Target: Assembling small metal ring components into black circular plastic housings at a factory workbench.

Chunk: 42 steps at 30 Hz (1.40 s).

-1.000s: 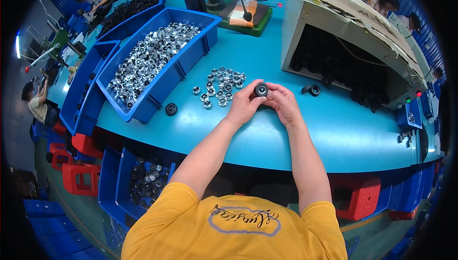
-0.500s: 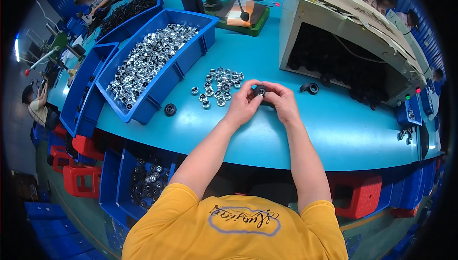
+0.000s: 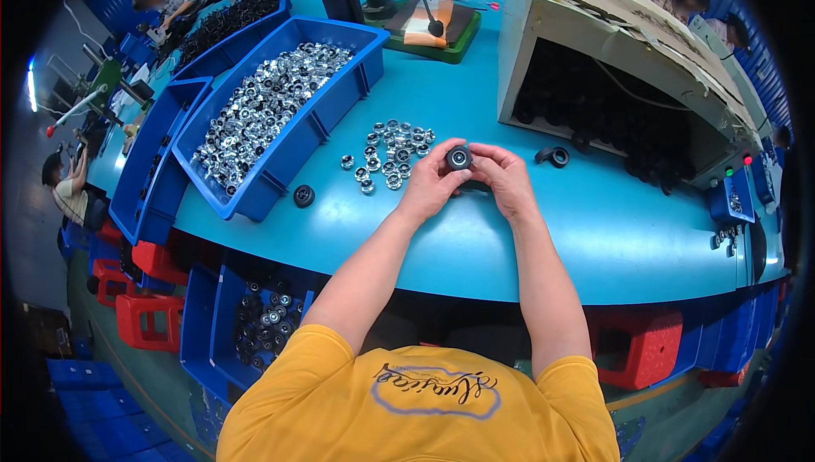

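Between the fingers of my left hand [image 3: 431, 180] and my right hand [image 3: 506, 180], a small black wheel [image 3: 458, 157] is held above the table. Its round face with a silver ring at the hub is turned up toward me. The fingers of both hands are closed around its sides. Just left of my hands lies a loose group of shiny silver wheel hubs [image 3: 397, 150]. A black tire [image 3: 303, 196] rests alone farther left, and a pair of black tires [image 3: 553, 156] lies to the right of my right hand.
A blue bin [image 3: 255, 207] full of silver hubs stands at left. At right is a pale box [image 3: 506, 80] with dark tires inside. A green-based press [image 3: 458, 48] sits at the back. Below the table edge, a blue crate [image 3: 222, 318] holds wheels. Other people sit around the tables.
The wheel has turned in my fingers, and its silver-ringed face now shows. My thumbs have moved off its front to its lower edge and side.
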Motion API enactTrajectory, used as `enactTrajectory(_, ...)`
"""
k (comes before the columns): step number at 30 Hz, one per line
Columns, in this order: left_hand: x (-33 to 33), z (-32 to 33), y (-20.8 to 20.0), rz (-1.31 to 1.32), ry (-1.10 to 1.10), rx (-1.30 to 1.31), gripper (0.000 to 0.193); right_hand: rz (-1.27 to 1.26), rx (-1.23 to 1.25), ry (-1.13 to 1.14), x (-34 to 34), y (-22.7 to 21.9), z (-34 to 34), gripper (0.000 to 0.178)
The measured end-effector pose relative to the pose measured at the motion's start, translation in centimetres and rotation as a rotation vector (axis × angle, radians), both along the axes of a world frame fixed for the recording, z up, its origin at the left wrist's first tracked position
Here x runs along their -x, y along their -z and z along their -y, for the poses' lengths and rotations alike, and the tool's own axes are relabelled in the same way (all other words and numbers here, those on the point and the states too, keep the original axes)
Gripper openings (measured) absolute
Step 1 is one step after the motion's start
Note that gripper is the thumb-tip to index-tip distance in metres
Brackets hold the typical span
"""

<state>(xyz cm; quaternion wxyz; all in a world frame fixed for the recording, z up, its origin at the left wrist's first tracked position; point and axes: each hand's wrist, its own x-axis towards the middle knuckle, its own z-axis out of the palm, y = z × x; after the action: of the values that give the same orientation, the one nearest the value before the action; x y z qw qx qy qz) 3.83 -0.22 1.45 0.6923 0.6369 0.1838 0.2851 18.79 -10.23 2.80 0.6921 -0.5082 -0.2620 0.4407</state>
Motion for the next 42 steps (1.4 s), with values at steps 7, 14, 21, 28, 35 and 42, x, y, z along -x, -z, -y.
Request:
enactTrajectory(7, 1.6, 0.9, -1.6, -0.025, -0.126, -0.128, 0.045, 0.325, 0.004, 0.156, 0.1, 0.4, -0.7, 0.021)
enactTrajectory(14, 16.8, 4.4, -8.3, -0.247, -0.398, -0.572, 0.032, 0.48, 0.059, 0.211, -0.9, 1.4, -0.8, 0.017)
enactTrajectory(21, 40.6, 7.5, -2.8, -1.282, -0.645, -0.939, 0.04, 0.549, 0.102, 0.171, -0.4, 3.1, -0.8, 0.018)
enactTrajectory(28, 41.1, 7.2, -2.3, -1.173, -0.703, -0.99, 0.034, 0.747, 0.076, 0.299, -1.3, 4.6, -0.5, 0.016)
enactTrajectory(35, 25.3, 3.9, -4.6, -0.545, -0.483, -1.033, 0.02, 1.344, 0.276, 0.524, -5.1, -0.1, 3.0, 0.035)
enactTrajectory(42, 15.4, 3.3, -3.2, -0.273, -0.341, -0.904, 0.019, 1.453, 0.473, 0.47, -6.7, 0.6, 7.6, 0.056)
